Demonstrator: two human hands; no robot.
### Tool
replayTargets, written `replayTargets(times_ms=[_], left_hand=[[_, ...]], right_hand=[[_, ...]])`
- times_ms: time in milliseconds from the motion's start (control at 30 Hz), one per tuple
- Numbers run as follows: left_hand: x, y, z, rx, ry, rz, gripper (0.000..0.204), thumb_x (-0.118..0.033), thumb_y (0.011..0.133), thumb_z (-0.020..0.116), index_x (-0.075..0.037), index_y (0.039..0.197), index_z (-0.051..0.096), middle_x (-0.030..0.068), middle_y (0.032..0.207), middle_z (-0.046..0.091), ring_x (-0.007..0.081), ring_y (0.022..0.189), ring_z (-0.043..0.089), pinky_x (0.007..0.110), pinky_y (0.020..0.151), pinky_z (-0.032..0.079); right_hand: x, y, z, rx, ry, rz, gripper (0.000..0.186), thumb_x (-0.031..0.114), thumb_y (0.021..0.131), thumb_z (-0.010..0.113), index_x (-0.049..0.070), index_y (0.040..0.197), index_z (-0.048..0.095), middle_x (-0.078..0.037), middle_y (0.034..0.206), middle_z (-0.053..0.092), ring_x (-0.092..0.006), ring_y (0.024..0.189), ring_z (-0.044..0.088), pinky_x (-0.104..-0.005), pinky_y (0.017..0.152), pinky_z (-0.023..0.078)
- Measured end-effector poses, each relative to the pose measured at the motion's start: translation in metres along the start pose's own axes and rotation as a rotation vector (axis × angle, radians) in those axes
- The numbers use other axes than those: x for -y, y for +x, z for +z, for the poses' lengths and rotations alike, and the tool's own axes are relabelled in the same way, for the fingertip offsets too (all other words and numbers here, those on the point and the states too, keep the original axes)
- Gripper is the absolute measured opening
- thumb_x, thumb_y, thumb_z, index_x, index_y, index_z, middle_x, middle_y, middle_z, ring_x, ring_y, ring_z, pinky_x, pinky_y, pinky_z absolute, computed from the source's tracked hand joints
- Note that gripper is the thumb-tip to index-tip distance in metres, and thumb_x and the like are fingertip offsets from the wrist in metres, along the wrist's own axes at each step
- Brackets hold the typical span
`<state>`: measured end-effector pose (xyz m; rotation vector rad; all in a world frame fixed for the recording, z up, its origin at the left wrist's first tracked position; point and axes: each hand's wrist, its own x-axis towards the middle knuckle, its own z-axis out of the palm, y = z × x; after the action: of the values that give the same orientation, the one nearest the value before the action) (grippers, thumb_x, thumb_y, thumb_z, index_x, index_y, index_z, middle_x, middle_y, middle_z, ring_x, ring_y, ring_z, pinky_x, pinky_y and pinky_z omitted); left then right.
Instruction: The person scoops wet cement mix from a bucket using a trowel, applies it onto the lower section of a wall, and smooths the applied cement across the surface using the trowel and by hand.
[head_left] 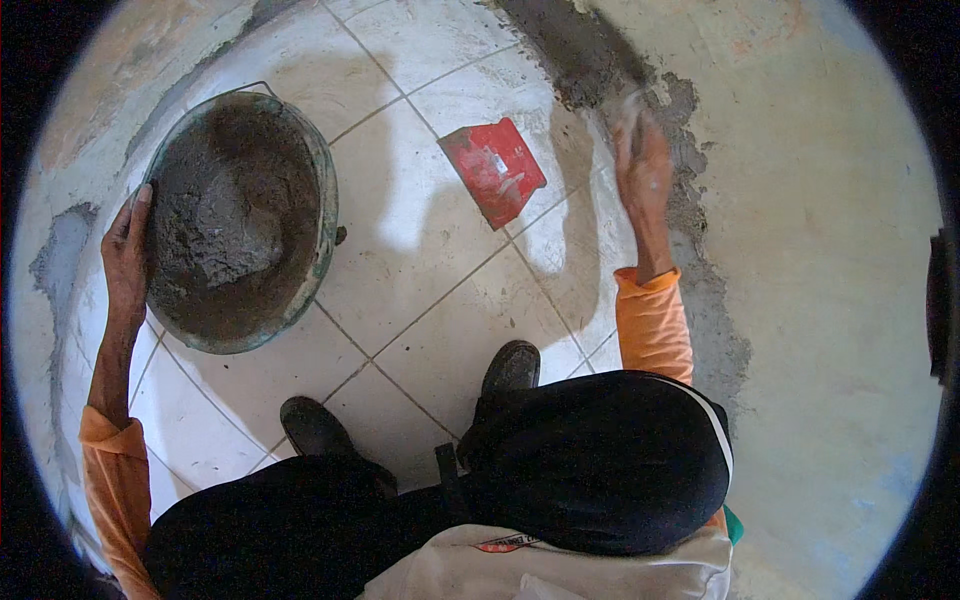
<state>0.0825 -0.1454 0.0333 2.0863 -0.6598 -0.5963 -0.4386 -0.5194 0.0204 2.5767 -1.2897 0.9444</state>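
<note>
At the left stands a bucket with a thin wire handle, holding wet grey mortar. My left hand grips its left rim, the fingers partly hidden on the outside. On the right, my right hand reaches to a rough strip of dark mortar along the foot of the wall. Motion smears its fingers, and a pale blur shows at their tips; whether they hold anything is unclear. Between the hands, a flat-sided red piece, smeared with mortar, lies on the floor.
Dusty white floor tiles run between plastered walls, with the pale right wall close to my right arm. A grey mortar patch marks the left wall. My dark shoes are near the bucket's lower right.
</note>
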Motion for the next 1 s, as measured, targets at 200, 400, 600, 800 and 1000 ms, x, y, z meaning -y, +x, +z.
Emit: replayTargets(times_ms=[200,400,600,800,1000], left_hand=[[0.003,0.005,0.003,0.059,-0.067,-0.044,0.063,-0.051,0.102,0.058,0.0,0.137,0.062,0.0131,0.126,0.068,0.0211,0.116,0.062,0.034,0.108,0.042],[0.005,0.002,-0.005,0.034,-0.021,-0.037,0.065,-0.052,0.101,0.059,0.002,0.139,0.06,0.0137,0.127,0.068,0.0212,0.116,0.062,0.034,0.108,0.042],[0.002,0.005,0.005,0.035,-0.034,-0.049,0.066,-0.052,0.101,0.059,0.001,0.139,0.06,0.0139,0.128,0.067,0.0208,0.116,0.062,0.033,0.107,0.042],[0.007,0.007,-0.003,0.076,-0.063,-0.057,0.064,-0.05,0.101,0.059,0.002,0.139,0.059,0.0101,0.131,0.066,0.0174,0.118,0.06,0.032,0.108,0.042],[0.011,0.007,-0.006,0.075,-0.067,-0.027,0.063,-0.05,0.101,0.06,0.003,0.136,0.061,0.0121,0.125,0.068,0.0185,0.113,0.062,0.032,0.105,0.043]], right_hand=[[-0.035,-0.094,0.041,0.384,-0.096,0.156,0.046,0.032,0.099,0.063,0.005,0.136,0.058,-0.03,0.122,0.064,-0.0474,0.109,0.064,-0.0522,0.093,0.053],[-0.053,-0.087,0.054,0.344,-0.142,0.23,0.053,0.039,0.1,0.06,0.004,0.139,0.057,-0.029,0.126,0.063,-0.0464,0.113,0.063,-0.0519,0.093,0.052],[-0.081,-0.066,0.044,0.232,-0.202,0.17,0.052,0.042,0.099,0.061,0.0,0.129,0.064,-0.029,0.118,0.067,-0.0457,0.11,0.065,-0.0491,0.093,0.053],[-0.067,-0.022,0.002,0.31,-0.073,0.207,0.055,0.045,0.098,0.062,0.0,0.128,0.065,-0.027,0.118,0.069,-0.0414,0.109,0.067,-0.0463,0.095,0.052],[-0.043,0.001,-0.04,0.253,0.117,0.337,0.057,0.047,0.098,0.062,0.001,0.132,0.064,-0.023,0.122,0.069,-0.0319,0.112,0.067,-0.0414,0.097,0.05]])
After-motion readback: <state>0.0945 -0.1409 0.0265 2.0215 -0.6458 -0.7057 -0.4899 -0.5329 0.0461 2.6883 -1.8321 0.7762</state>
